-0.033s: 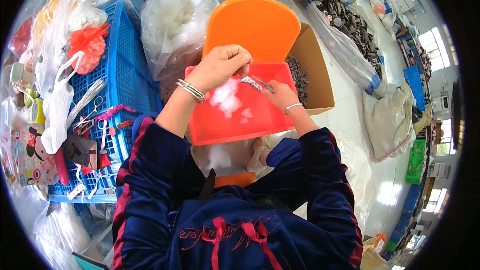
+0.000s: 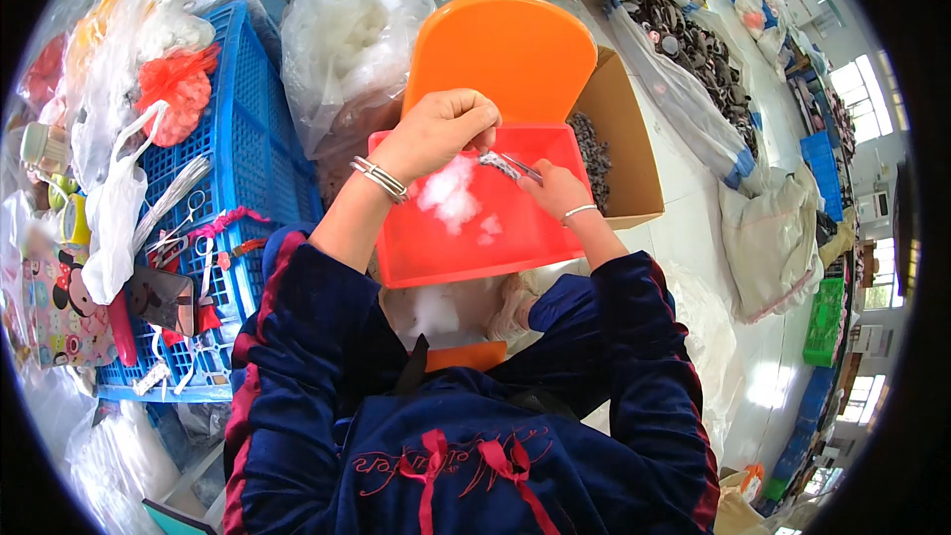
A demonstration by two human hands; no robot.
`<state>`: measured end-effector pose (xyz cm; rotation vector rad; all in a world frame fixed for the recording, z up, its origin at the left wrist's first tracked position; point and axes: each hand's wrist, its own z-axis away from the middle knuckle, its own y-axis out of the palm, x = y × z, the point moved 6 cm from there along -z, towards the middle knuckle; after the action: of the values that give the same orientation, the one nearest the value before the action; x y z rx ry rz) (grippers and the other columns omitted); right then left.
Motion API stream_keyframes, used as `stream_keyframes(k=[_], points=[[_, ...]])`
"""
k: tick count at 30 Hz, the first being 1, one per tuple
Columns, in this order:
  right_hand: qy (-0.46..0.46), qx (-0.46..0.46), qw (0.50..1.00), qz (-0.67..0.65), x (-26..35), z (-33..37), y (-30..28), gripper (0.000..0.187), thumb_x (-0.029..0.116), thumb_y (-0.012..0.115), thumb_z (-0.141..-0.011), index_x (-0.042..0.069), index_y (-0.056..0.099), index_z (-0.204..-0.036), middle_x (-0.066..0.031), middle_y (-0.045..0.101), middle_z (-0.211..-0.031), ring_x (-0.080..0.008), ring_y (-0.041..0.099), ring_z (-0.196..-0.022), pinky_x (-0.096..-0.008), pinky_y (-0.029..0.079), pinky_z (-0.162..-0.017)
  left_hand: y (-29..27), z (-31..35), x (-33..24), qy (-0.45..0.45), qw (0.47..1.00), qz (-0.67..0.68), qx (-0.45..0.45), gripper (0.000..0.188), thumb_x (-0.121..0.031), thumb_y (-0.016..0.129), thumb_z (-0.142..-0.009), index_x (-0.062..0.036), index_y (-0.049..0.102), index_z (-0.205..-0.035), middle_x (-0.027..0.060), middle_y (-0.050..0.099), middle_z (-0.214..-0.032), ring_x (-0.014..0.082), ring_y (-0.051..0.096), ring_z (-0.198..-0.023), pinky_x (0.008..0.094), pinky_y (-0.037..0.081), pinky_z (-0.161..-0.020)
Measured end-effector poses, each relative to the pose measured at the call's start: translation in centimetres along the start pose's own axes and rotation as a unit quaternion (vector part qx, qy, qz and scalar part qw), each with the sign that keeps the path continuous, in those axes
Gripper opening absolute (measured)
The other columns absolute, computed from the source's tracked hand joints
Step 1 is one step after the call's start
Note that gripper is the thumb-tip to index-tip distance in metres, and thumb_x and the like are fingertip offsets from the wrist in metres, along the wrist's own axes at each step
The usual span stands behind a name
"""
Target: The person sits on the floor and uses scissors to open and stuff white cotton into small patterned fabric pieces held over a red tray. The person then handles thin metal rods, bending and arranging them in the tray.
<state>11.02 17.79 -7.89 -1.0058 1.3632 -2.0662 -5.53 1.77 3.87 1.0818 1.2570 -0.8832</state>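
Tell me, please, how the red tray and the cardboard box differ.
The tray is bright red; the box is plain brown.
The tray holds loose white fluff, while the box holds dark grey pieces.
The tray sits near the middle of the view; the box stands to its right, partly hidden.
Both are open at the top.

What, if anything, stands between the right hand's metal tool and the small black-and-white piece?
Nothing visible does: the metal tool in the right hand lies close beside the small black-and-white piece at the fingertips of the left hand. Contact is too fine to tell.
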Motion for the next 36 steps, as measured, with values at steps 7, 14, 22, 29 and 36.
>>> stream_keyframes(k=[7, 14, 22, 29, 36], points=[[-0.004, -0.018, 0.997, 0.08, 0.5, -0.5, 1.0, 0.024, 0.025, 0.057, -0.089, 0.001, 0.056, -0.093, -0.0255, 0.065, -0.083, -0.0412, 0.065, -0.084, -0.0522, 0.052, -0.073, -1.0, -0.4, 0.1, 0.016, 1.0, -0.008, -0.004, 0.022, -0.021, 0.052, -0.099, -0.0031, 0.06, -0.087, 0.0001, 0.061, -0.08, 0.0081, 0.056, -0.074, 0.0244, 0.048, -0.073], [-0.028, -0.048, 0.987, 0.15, -1.1, -0.7, 1.3, 0.02, 0.021, 0.059, -0.088, 0.001, 0.059, -0.087, -0.0189, 0.067, -0.08, -0.0355, 0.066, -0.081, -0.045, 0.053, -0.07, -0.9, -0.6, 0.3, 0.005, 1.0, -0.027, -0.004, 0.02, -0.019, 0.053, -0.098, -0.0023, 0.06, -0.088, 0.0005, 0.061, -0.079, 0.0079, 0.056, -0.074, 0.024, 0.048, -0.073], [-0.069, 0.002, 0.976, -0.205, 1.9, 2.2, -7.0, 0.015, 0.015, 0.065, -0.084, 0.0, 0.063, -0.086, -0.0172, 0.064, -0.074, -0.0292, 0.063, -0.069, -0.0369, 0.049, -0.064, -1.4, -0.6, 1.1, 0.015, 0.993, -0.112, -0.044, 0.022, -0.02, 0.055, -0.095, -0.0007, 0.061, -0.086, 0.0004, 0.061, -0.077, 0.008, 0.057, -0.073, 0.0237, 0.049, -0.072], [-0.023, -0.051, 0.99, 0.127, -1.1, -0.1, -0.2, 0.018, 0.023, 0.064, -0.083, 0.005, 0.062, -0.086, -0.0185, 0.067, -0.084, -0.0366, 0.065, -0.082, -0.0475, 0.052, -0.073, -0.3, -0.4, 1.1, -0.017, 0.992, -0.124, -0.013, 0.022, -0.02, 0.056, -0.094, -0.0005, 0.061, -0.085, 0.0006, 0.062, -0.076, 0.0077, 0.057, -0.073, 0.0238, 0.048, -0.072], [-0.103, 0.022, 0.987, -0.123, 0.1, -0.3, -2.8, 0.015, 0.017, 0.058, -0.089, 0.001, 0.061, -0.088, -0.0112, 0.064, -0.078, -0.0241, 0.063, -0.071, -0.0355, 0.049, -0.064, -0.7, -0.6, 1.6, -0.03, 0.99, -0.137, -0.004, 0.022, -0.019, 0.055, -0.094, 0.0, 0.062, -0.085, 0.0016, 0.063, -0.077, 0.008, 0.057, -0.074, 0.0239, 0.049, -0.073]])
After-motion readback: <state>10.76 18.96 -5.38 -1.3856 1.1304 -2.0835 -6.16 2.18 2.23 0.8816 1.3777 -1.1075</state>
